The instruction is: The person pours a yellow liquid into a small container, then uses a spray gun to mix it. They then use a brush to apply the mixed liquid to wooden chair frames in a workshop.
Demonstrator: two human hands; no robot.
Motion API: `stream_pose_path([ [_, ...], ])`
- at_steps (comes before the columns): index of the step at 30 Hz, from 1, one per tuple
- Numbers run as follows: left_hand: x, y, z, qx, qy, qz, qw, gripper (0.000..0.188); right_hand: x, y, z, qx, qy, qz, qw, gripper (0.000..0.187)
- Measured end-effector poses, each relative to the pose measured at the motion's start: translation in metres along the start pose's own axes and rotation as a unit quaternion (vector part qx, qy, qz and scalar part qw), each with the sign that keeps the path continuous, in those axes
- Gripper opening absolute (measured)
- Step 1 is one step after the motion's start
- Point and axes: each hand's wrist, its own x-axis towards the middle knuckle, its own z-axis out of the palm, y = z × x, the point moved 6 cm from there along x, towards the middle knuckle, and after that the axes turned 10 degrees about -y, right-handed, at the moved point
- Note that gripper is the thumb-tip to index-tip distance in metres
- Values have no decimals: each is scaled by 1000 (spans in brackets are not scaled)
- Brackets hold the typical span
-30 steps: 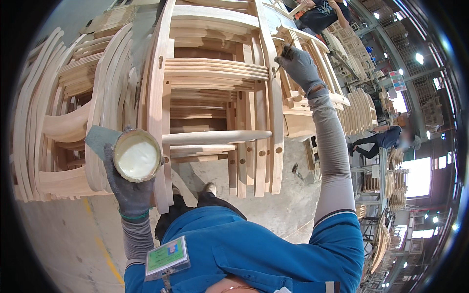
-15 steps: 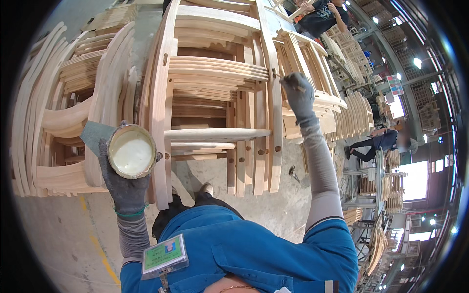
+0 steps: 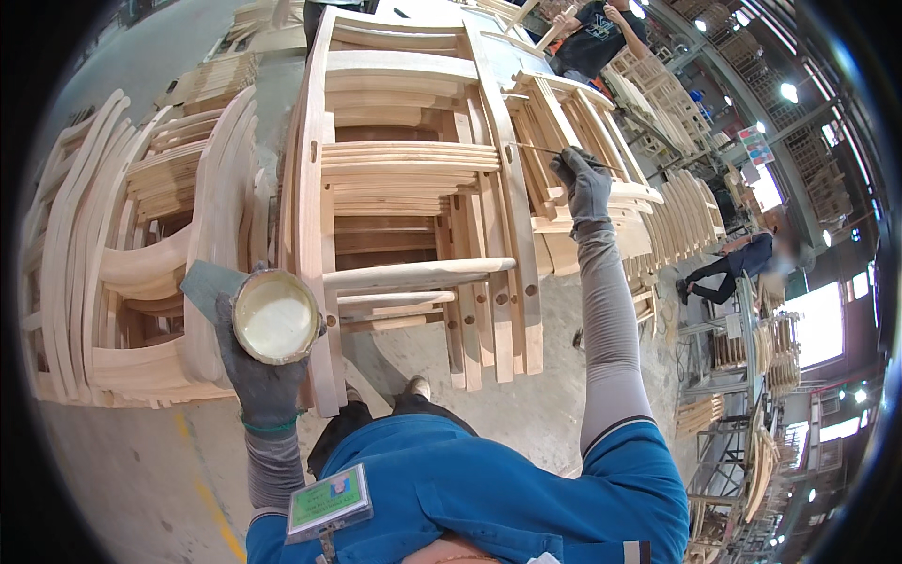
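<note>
A round tub (image 3: 274, 360) with white liquid (image 3: 275, 315) inside sits in my left hand (image 3: 263, 387), whose gloved fingers close around it. A stiff grey-green sheet (image 3: 211, 285) sticks out beside the tub, between it and the hand. In my gloved right hand (image 3: 587, 193) is a thin stick (image 3: 539, 148), gripped with bent fingers. The stick's far end is close to the right post of the topmost wooden chair frame (image 3: 308, 235); whether it touches I cannot tell. This frame lies on a stack of similar frames in front of me.
More curved wooden frames (image 3: 211, 197) are stacked on the left, and others (image 3: 554, 122) just beyond my right hand. A co-worker (image 3: 601, 38) stands at the far right; another person (image 3: 738, 268) is farther off. Concrete floor (image 3: 479, 423) shows around my feet.
My right hand has moved slightly down from the frame's right post, and the stick now shows clearly. The tub appears a little lower and farther right as the view shifts.
</note>
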Motion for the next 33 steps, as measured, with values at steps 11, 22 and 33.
stream_pose_path([
  [11,-18,17,-7,-127,12,-8,992,58,3,6,25,-152,-6,14,988,12],
  [22,-14,14,1,-143,-11,-34,989,57,25,-18,134,-668,-250,-100,693,20],
  [33,-24,50,-14,-140,-46,-26,989,61,0,-18,109,-579,-208,-190,765,12],
])
